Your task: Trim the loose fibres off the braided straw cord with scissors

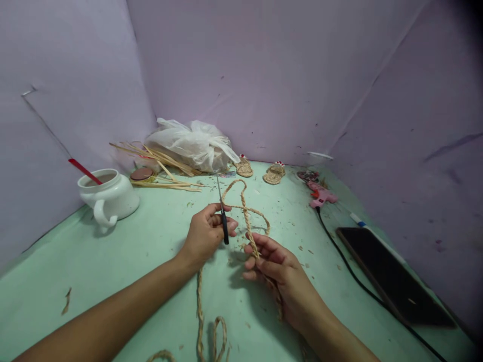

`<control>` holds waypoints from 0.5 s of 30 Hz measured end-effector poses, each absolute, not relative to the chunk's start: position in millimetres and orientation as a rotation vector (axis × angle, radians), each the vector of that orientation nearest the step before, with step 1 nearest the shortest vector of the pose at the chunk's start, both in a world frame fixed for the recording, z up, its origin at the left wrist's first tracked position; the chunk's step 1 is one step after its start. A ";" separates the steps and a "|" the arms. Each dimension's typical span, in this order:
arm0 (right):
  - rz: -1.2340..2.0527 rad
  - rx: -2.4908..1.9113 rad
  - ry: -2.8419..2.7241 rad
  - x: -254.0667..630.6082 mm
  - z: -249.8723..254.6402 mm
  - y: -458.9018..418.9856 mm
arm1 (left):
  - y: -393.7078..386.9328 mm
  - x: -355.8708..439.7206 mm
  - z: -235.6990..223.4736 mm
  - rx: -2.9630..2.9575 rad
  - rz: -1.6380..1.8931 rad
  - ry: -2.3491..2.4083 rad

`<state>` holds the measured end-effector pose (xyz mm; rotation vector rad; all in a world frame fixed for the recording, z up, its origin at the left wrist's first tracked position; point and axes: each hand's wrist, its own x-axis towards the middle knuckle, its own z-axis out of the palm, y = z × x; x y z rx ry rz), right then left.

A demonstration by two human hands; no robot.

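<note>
My left hand [206,231] is closed around a pair of scissors, seen nearly edge-on. Their black handle [225,229] is at my fingers, and the thin blade points up and away from me. To the right, my right hand [281,269] pinches a tan braided straw cord [247,221] between thumb and fingers. Past the fingertips the cord loops over the table toward the scissors; its other part runs under my right palm. More braided cord [199,311] lies below my left wrist and curls at the bottom edge.
Behind stand two small woven sandals [274,174] and a white plastic bag [192,146] beside straw strips [166,161]. A white pot [116,201] holding a red-handled tool is left. On the right are a pink glue gun [320,195], its black cable and a dark tablet [392,276].
</note>
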<state>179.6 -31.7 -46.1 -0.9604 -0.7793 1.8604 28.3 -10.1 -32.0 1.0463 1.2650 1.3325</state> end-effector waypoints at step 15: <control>1.552 -1.130 -0.734 190.2 -50.8 -16.6 | -24.1 25.7 -42.7 2.267 0.732 1.538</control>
